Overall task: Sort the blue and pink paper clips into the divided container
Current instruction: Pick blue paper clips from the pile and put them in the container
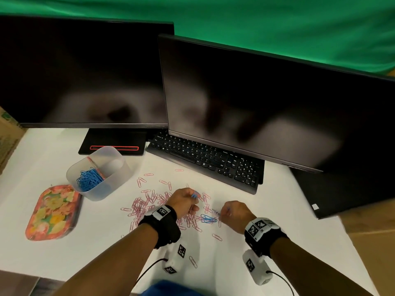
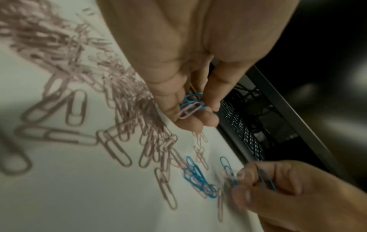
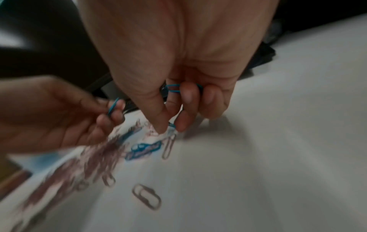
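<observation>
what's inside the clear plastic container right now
The container has a heap of blue paper clips in its near-left compartment. The other compartment, past the divider, looks empty, with no pink clips showing. Whatever lies under the blue heap is covered.

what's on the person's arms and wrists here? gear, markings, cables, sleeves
Forearms bare, no sleeves in view. Each wrist wears a black strap: left wrist strap, right wrist strap. Both carry white blocks printed with black square fiducial markers. A white marker-tagged camera pod hangs under each wrist: left pod, right pod, each trailing a thin black cable.
</observation>
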Demonstrator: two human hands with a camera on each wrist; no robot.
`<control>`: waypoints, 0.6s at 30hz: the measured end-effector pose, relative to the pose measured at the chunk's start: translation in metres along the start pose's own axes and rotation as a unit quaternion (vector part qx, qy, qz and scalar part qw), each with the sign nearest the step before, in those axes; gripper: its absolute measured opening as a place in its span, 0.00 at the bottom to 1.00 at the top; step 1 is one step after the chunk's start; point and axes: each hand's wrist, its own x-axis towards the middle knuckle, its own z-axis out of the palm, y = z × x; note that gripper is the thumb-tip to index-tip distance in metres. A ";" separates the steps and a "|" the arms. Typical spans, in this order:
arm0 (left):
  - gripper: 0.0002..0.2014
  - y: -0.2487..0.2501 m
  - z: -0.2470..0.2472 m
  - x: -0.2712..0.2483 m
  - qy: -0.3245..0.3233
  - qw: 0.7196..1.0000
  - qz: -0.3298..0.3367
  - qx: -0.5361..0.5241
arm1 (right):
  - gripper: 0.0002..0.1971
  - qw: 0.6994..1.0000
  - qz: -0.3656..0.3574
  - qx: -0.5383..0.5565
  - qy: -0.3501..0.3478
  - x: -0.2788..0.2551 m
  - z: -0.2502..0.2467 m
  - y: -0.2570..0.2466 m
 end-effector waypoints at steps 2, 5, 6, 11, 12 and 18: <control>0.09 0.002 0.002 -0.002 -0.005 0.996 -0.028 -0.085 | 0.10 0.998 0.003 0.061 0.001 -0.002 -0.007 0.004; 0.09 0.005 0.007 -0.005 -0.004 0.982 -0.073 -0.174 | 0.09 0.990 0.003 0.142 -0.007 -0.004 -0.017 0.011; 0.09 0.007 0.009 -0.007 -0.002 0.978 -0.082 -0.193 | 0.08 0.986 0.008 0.167 -0.008 -0.005 -0.019 0.014; 0.09 0.010 0.012 -0.007 0.007 0.983 -0.068 -0.170 | 0.05 0.952 0.050 0.301 0.008 -0.006 -0.026 0.023; 0.10 0.012 0.012 -0.007 0.011 0.986 -0.061 -0.153 | 0.06 0.942 0.056 0.330 0.007 -0.006 -0.025 0.023; 0.05 0.011 0.013 -0.005 0.003 0.999 0.003 0.052 | 0.12 0.810 0.101 0.577 -0.024 -0.009 -0.009 0.011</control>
